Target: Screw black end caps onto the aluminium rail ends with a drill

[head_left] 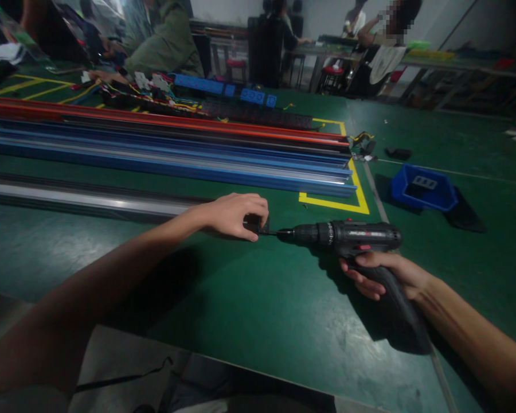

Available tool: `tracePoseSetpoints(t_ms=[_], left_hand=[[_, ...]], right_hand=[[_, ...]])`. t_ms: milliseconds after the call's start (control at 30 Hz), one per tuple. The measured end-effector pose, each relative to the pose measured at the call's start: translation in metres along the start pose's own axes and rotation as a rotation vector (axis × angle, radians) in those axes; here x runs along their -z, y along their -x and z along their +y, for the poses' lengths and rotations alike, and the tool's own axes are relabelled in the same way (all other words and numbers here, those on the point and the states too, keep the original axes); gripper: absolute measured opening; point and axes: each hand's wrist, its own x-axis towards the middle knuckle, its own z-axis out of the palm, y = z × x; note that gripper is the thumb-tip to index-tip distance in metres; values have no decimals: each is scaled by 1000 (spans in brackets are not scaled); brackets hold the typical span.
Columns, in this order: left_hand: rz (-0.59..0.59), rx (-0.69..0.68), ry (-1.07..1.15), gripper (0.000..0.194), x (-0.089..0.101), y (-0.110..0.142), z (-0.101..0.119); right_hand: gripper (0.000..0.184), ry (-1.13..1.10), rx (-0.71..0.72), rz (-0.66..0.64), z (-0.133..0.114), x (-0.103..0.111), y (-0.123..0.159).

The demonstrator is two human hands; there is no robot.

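Cordless drill [356, 234] lies in the right grip [376, 275], whose fingers wrap its handle, over the green surface [258, 310]. Its bit points at the left grip [238, 215], where thumb and fingers close on a small black end piece [265, 225]; a grey rail [90, 199] stretches leftward from there. I'd guess the drill is rigid and fairly heavy, best held by that handle; the rail looks stiff and slick.

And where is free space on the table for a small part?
Bare green table: the near stretch between the left forearm and the drill; also right of the drill, between the blue bin and the right forearm. Crowded: the far left and middle, with long profiles and wiring.
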Motion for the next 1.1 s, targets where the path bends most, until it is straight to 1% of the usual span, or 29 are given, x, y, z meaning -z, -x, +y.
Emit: tracePoseSetpoints(t_ms=[233, 433, 633, 1100], left_hand=[[2, 1, 3, 25, -1, -1, 0], [-11, 15, -6, 24, 0, 0, 0], [-22, 18, -9, 24, 1, 0, 2], [-23, 18, -23, 24, 1, 0, 2]], right_hand=[[21, -11, -5, 12, 0, -1, 0], [22, -13, 5, -15, 1, 1, 0], [20, -11, 9, 11, 2, 1, 0], [19, -16, 6, 15, 2, 2, 0]])
